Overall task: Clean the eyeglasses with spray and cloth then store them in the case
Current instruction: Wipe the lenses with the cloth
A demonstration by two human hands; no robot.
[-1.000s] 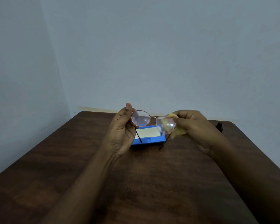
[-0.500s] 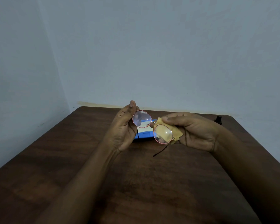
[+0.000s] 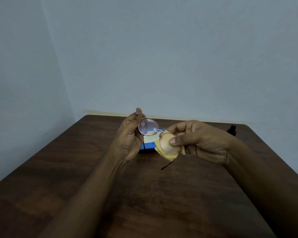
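Head view: round, thin pink-rimmed eyeglasses are held tilted above the dark wooden table, near its far edge. The left hand grips one rim, thumb upright. The right hand pinches a yellow zigzag-edged cloth round the other lens, thumb on the glass. A blue case lies just behind.

- Eyeglasses: round clear lenses in a thin pinkish metal rim with dark temple arms; held above the bench, tilted, with one lens high at the left hand and the other lower in the right hand.
- Yellow cloth: zigzag-edged, behind the lower lens and pinched against it by the right hand.
- Case: blue with a pale panel, flat on the bench behind the eyeglasses.
- Spray bottle: small, dark and upright, near the far right corner.
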